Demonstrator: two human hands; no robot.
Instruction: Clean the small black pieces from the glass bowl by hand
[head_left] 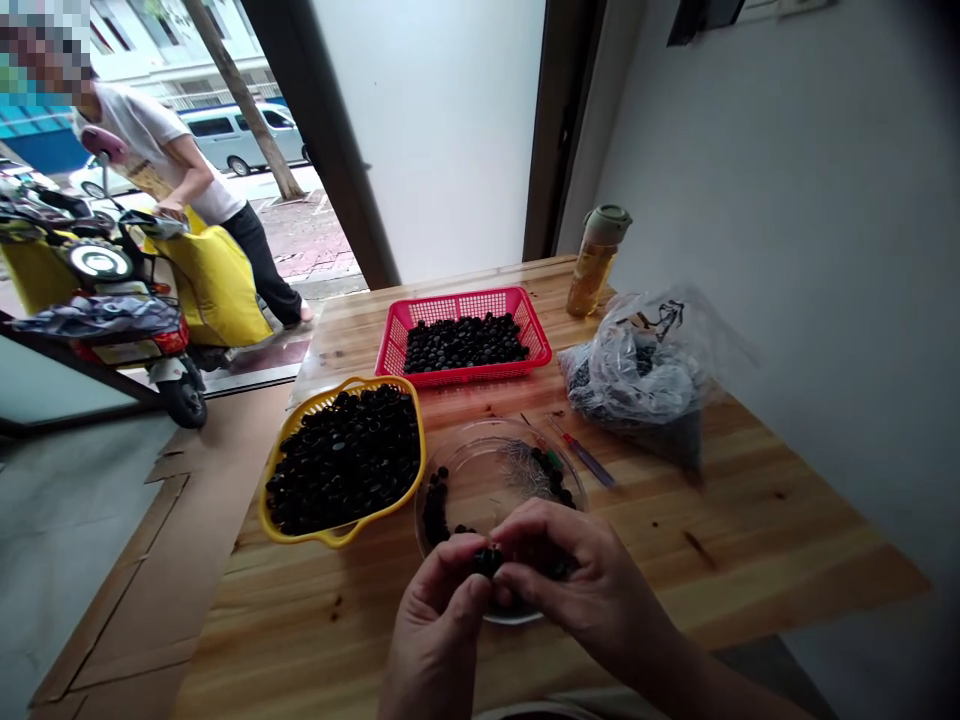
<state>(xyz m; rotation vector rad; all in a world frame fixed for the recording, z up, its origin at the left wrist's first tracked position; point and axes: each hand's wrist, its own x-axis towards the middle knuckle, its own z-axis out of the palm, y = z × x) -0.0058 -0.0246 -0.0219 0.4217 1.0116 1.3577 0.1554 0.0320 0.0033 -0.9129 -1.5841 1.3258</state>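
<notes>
Both my hands meet over the near rim of a clear round tray (437,437). Between the fingertips of my left hand (442,610) is a small round black part (488,561), pinched by thumb and forefinger. My right hand (577,570) closes on the same part from the other side, its thumb and forefinger together. What exactly the part is cannot be made out. Inside the tray lie small black pieces (435,510) along the left, and a heap of thin silvery pins (525,470) with more black pieces at the right.
A yellow basket (264,485) of black caps stands left, a red basket (465,378) of black discs behind. To the right are a screwdriver (592,463), a filled plastic bag (645,385) and a bottle (592,262). Outside, a person (161,140) leans over a scooter (105,280).
</notes>
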